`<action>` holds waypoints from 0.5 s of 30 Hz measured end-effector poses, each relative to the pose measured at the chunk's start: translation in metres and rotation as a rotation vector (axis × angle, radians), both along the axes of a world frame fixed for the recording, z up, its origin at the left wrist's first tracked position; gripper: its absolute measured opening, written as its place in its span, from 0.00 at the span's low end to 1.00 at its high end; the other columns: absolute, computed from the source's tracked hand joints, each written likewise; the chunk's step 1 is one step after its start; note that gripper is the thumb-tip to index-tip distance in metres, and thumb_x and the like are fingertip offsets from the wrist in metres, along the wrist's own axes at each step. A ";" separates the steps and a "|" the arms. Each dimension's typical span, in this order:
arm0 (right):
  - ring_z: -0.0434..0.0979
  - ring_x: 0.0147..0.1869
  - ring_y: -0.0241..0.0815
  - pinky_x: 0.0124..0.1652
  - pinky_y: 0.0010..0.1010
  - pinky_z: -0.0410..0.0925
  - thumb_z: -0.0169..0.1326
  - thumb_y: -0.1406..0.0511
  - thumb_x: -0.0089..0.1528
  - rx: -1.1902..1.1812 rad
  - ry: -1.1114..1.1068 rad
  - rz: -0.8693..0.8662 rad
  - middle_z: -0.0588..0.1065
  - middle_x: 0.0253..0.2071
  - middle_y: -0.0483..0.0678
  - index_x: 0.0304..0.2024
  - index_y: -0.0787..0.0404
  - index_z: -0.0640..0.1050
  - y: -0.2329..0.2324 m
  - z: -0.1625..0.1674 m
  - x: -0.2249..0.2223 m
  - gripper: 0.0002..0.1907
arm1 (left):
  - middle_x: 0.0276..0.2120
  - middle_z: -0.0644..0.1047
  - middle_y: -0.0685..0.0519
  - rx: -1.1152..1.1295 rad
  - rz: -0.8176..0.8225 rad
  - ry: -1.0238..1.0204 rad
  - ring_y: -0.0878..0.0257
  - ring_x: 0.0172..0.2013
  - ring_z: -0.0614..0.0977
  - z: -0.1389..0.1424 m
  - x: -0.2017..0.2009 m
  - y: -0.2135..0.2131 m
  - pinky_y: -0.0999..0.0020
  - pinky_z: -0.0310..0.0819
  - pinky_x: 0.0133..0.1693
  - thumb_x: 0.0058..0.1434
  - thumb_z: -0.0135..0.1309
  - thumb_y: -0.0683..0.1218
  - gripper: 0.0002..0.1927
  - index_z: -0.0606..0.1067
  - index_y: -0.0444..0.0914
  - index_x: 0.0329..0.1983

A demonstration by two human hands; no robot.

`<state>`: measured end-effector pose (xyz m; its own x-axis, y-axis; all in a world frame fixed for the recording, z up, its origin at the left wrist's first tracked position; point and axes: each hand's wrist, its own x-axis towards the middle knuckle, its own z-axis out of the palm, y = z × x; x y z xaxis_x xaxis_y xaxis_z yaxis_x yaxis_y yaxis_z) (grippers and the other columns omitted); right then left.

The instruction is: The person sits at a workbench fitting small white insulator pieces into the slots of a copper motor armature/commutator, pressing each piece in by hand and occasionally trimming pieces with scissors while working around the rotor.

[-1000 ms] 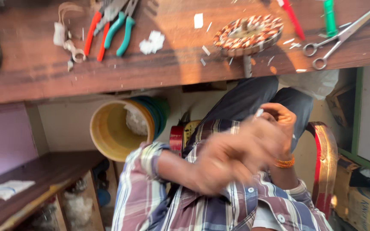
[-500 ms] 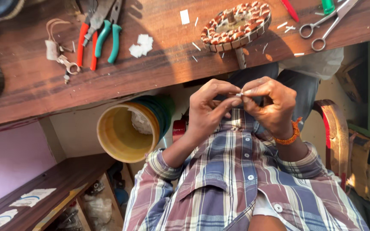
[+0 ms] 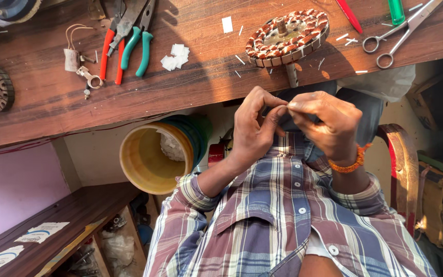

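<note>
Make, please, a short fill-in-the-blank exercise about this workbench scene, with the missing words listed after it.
1. The wound stator lies on the wooden ____.
2. The right hand wears a bracelet of ____ colour.
3. The left hand and the right hand meet at their ____.
4. Under the bench stands a yellow ____.

Missing words: bench; orange; fingertips; bucket
</note>
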<state>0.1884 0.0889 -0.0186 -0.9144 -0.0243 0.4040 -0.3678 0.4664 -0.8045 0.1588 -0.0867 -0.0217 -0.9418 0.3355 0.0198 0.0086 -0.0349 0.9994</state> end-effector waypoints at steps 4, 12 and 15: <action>0.84 0.44 0.39 0.44 0.27 0.76 0.64 0.71 0.66 -0.175 -0.173 -0.106 0.81 0.41 0.52 0.45 0.67 0.81 -0.010 -0.008 -0.001 0.07 | 0.40 0.71 0.49 -0.132 0.120 0.272 0.62 0.36 0.79 -0.009 -0.001 0.009 0.73 0.78 0.31 0.69 0.56 0.34 0.04 0.73 0.31 0.43; 0.71 0.46 0.29 0.48 0.19 0.67 0.60 0.63 0.72 -0.565 -0.262 -0.081 0.71 0.43 0.43 0.44 0.65 0.74 -0.019 -0.030 -0.001 0.12 | 0.43 0.75 0.48 0.001 0.058 0.191 0.61 0.40 0.80 -0.026 -0.002 0.007 0.70 0.74 0.35 0.64 0.60 0.35 0.08 0.76 0.32 0.46; 0.66 0.46 0.28 0.48 0.18 0.63 0.61 0.60 0.72 -0.794 -0.177 0.011 0.67 0.44 0.43 0.45 0.63 0.72 -0.026 -0.039 -0.003 0.15 | 0.47 0.72 0.47 0.436 0.013 -0.256 0.63 0.42 0.78 -0.029 -0.001 0.016 0.69 0.77 0.35 0.67 0.57 0.36 0.08 0.75 0.32 0.49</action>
